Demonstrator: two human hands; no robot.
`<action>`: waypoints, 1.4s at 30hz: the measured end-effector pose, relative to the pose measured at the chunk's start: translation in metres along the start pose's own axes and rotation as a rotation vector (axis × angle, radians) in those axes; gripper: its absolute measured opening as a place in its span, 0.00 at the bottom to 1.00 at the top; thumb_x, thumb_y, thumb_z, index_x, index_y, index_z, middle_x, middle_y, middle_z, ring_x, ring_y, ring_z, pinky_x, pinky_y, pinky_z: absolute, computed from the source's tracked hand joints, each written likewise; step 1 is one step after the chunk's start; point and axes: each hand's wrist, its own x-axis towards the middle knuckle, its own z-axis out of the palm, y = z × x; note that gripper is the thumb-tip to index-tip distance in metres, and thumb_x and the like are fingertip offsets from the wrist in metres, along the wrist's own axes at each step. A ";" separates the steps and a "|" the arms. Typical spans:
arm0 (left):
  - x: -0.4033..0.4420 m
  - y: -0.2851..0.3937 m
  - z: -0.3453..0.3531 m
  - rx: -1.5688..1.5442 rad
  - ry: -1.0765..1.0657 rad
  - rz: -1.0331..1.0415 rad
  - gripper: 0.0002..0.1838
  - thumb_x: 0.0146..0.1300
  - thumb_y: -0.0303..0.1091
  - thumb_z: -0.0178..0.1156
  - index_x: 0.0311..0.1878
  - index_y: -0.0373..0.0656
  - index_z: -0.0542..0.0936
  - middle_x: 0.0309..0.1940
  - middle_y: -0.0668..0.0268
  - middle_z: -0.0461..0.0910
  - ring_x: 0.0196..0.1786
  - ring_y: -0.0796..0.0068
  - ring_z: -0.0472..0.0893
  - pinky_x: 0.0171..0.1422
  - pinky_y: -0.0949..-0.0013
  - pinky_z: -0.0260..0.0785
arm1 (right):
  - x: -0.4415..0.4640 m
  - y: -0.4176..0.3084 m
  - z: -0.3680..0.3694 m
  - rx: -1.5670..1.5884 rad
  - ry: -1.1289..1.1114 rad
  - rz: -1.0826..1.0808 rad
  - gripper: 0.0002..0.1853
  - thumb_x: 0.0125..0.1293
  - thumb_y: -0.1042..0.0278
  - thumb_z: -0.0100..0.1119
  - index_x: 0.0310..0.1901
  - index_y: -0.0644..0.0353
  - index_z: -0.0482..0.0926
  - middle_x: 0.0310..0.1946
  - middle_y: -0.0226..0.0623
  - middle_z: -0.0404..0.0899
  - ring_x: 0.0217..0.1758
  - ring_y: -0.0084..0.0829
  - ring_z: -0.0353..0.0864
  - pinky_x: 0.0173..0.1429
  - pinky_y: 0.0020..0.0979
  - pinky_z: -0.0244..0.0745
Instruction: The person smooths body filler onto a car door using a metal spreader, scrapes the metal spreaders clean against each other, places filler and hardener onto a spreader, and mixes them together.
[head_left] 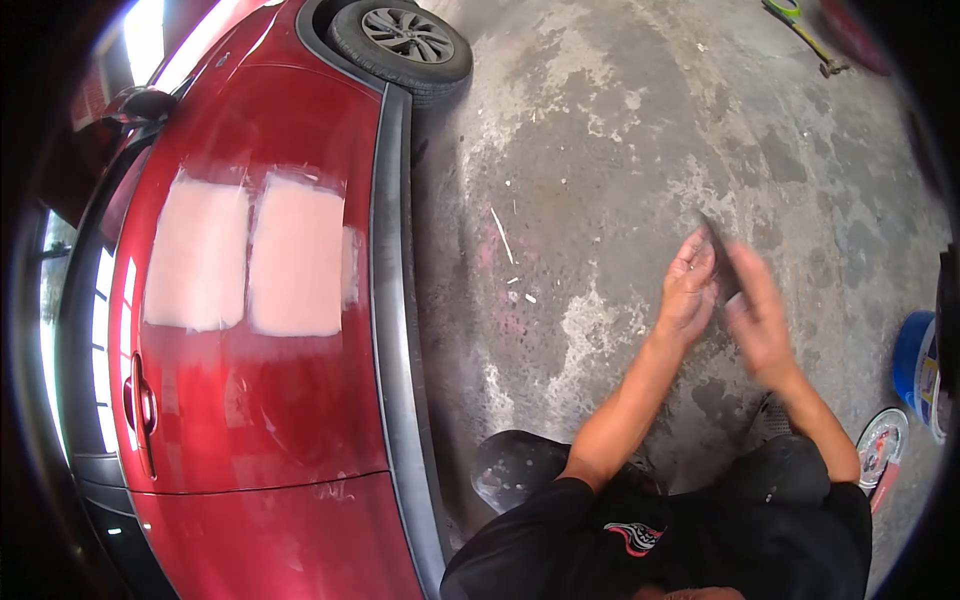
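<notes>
Above the concrete floor, to the right of the car, my two hands meet at a thin dark flat piece (pixel 721 262). It is blurred, and I cannot make out its exact kind. My left hand (pixel 688 290) is closed at its left side, palm partly up, with the fingers curled against it. On the other side, my right hand (pixel 757 318) lies against the piece, its fingers smeared by motion. Two pale pink filler patches, a left one (pixel 198 255) and a right one (pixel 297 258), cover part of the red car door (pixel 270 400).
A grey sill trim (pixel 393 250) runs along the car, with a wheel (pixel 400 40) at the top. At right stand a blue bucket (pixel 912 360) and a round tin lid (pixel 882 440). White scraps (pixel 502 235) lie on the floor. A yellow-green tool (pixel 800 30) lies top right.
</notes>
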 end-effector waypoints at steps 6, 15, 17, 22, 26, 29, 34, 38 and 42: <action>-0.016 0.020 0.011 -0.056 -0.106 0.062 0.37 0.71 0.61 0.34 0.63 0.33 0.66 0.57 0.54 0.72 0.56 0.67 0.75 0.62 0.63 0.69 | 0.002 -0.007 0.021 -0.178 -0.030 -0.145 0.40 0.46 0.71 0.63 0.66 0.61 0.64 0.64 0.47 0.63 0.67 0.51 0.60 0.70 0.47 0.54; -0.023 0.038 0.022 -0.080 -0.234 0.170 0.44 0.65 0.71 0.32 0.54 0.35 0.73 0.47 0.57 0.77 0.50 0.66 0.78 0.56 0.62 0.72 | 0.006 -0.007 0.026 -0.134 -0.123 -0.208 0.34 0.50 0.71 0.62 0.62 0.67 0.67 0.61 0.50 0.67 0.63 0.50 0.65 0.67 0.42 0.59; -0.022 0.025 0.012 0.014 -0.234 0.110 0.38 0.67 0.66 0.35 0.54 0.37 0.73 0.45 0.60 0.78 0.48 0.69 0.79 0.54 0.65 0.73 | 0.006 -0.006 0.029 -0.131 -0.051 -0.165 0.31 0.54 0.72 0.59 0.63 0.67 0.67 0.61 0.50 0.66 0.63 0.49 0.65 0.67 0.42 0.59; -0.020 0.004 0.008 0.198 -0.106 0.045 0.23 0.71 0.47 0.46 0.58 0.39 0.70 0.48 0.62 0.75 0.51 0.73 0.76 0.55 0.69 0.70 | 0.007 0.010 0.034 -0.174 0.221 -0.066 0.26 0.66 0.70 0.49 0.66 0.67 0.62 0.65 0.49 0.63 0.68 0.47 0.61 0.70 0.40 0.56; -0.020 -0.005 0.024 0.683 -0.229 0.089 0.29 0.70 0.39 0.45 0.70 0.35 0.59 0.64 0.55 0.68 0.63 0.65 0.70 0.68 0.68 0.59 | 0.022 0.022 0.014 -0.142 0.345 0.184 0.27 0.74 0.55 0.38 0.65 0.69 0.63 0.65 0.50 0.62 0.69 0.43 0.61 0.70 0.37 0.57; -0.047 -0.009 0.052 1.041 -0.208 0.193 0.27 0.72 0.40 0.41 0.68 0.32 0.60 0.55 0.46 0.74 0.56 0.60 0.76 0.58 0.64 0.66 | 0.010 0.059 -0.008 0.017 0.265 0.391 0.28 0.75 0.53 0.35 0.62 0.70 0.65 0.61 0.51 0.67 0.66 0.41 0.64 0.68 0.33 0.59; -0.016 0.008 0.026 1.018 0.109 0.387 0.25 0.72 0.39 0.40 0.65 0.30 0.64 0.35 0.44 0.81 0.42 0.59 0.82 0.46 0.59 0.71 | 0.006 0.020 0.004 0.339 0.125 0.344 0.25 0.74 0.54 0.40 0.56 0.72 0.70 0.49 0.44 0.76 0.55 0.33 0.72 0.61 0.30 0.63; -0.010 0.021 0.012 1.148 0.122 0.637 0.27 0.73 0.41 0.38 0.67 0.30 0.61 0.57 0.39 0.68 0.58 0.48 0.73 0.59 0.57 0.65 | 0.019 0.000 -0.016 0.440 0.070 0.374 0.22 0.69 0.57 0.52 0.54 0.68 0.72 0.45 0.41 0.77 0.49 0.31 0.75 0.57 0.32 0.68; -0.028 -0.008 0.014 1.450 -0.430 1.348 0.29 0.72 0.43 0.37 0.66 0.27 0.59 0.69 0.36 0.51 0.70 0.36 0.57 0.71 0.42 0.52 | 0.036 0.098 -0.056 1.288 -0.134 0.476 0.23 0.66 0.54 0.58 0.53 0.66 0.72 0.39 0.40 0.78 0.37 0.30 0.78 0.42 0.29 0.75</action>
